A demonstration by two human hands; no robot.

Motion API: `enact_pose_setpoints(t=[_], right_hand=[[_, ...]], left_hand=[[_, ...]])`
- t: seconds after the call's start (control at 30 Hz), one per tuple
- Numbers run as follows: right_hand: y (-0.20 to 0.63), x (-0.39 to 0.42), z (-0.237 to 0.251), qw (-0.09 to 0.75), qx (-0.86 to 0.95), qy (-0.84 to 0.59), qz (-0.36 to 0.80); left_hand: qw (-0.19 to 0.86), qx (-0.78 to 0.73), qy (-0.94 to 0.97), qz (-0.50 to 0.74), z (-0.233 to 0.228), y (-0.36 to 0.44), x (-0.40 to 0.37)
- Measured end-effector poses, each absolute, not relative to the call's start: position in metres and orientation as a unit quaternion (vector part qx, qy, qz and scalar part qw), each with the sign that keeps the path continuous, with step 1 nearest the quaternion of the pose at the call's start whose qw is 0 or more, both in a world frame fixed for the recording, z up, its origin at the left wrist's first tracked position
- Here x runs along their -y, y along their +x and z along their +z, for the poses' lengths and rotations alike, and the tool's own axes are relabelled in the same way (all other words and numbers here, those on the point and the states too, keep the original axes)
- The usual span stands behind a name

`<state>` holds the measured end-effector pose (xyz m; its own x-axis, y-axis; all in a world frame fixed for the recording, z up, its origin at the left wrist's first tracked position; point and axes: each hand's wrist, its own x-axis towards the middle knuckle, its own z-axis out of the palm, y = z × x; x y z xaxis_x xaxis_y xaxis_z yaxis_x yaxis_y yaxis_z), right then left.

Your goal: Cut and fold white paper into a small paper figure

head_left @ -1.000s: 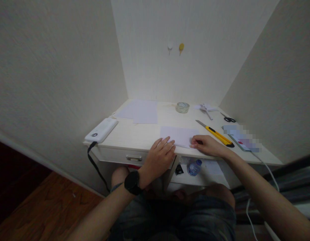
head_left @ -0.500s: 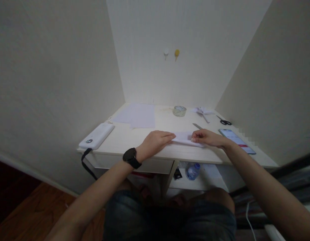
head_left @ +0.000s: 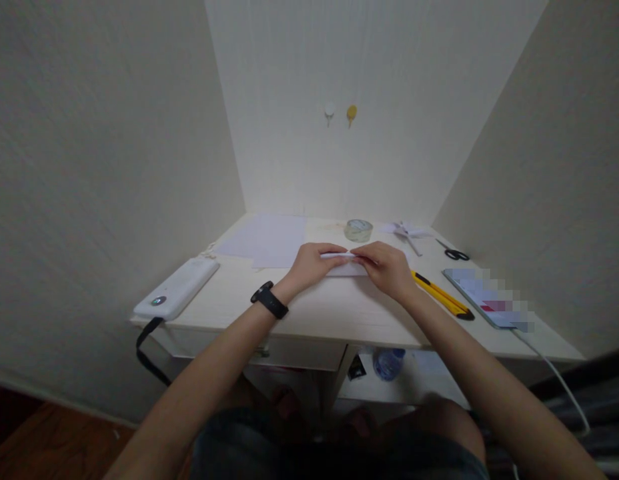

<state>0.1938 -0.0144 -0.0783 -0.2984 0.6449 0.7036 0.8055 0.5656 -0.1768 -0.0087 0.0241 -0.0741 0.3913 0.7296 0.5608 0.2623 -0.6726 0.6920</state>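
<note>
Pinching a smooth white paper sheet (head_left: 345, 271) along its narrow folded edge, the left hand (head_left: 313, 264) and right hand (head_left: 390, 267) nearly met at their fingertips. It was over the pale desktop (head_left: 314, 317) – nearer the front than the glossy, ring-shaped clear tape roll (head_left: 358, 231) – while a yellow utility knife (head_left: 443, 295) (slim, black-ended) lay beside the right wrist.

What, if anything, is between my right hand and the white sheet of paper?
Nothing visible. Your bare right hand touches the white sheet of paper directly, as does your bare left hand. The yellow-and-black utility knife lies to the right of both, not between.
</note>
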Motion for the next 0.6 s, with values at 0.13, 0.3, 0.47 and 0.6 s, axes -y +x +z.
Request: enact_pose_setpoints(t=[0.13,0.3,0.47,0.6], right_hand=[[0.195,0.007,-0.070,0.371,0.801,-0.467,-0.056],[0.200,0.018,-0.073,0.390,0.800,-0.456,-0.020],[0.207,0.026,-0.075,0.353,0.802,-0.481,0.007],[0.207,0.028,-0.063,0.358,0.774,-0.519,0.065]], left_hand=[[0.295,-0.367,0.732,0.493,-0.078,-0.015,-0.029],[0.340,-0.350,0.734,0.473,-0.082,-0.011,-0.015],[0.389,-0.319,0.729,0.465,-0.082,-0.002,-0.007],[0.487,-0.314,0.659,0.479,-0.082,0.000,-0.009]])
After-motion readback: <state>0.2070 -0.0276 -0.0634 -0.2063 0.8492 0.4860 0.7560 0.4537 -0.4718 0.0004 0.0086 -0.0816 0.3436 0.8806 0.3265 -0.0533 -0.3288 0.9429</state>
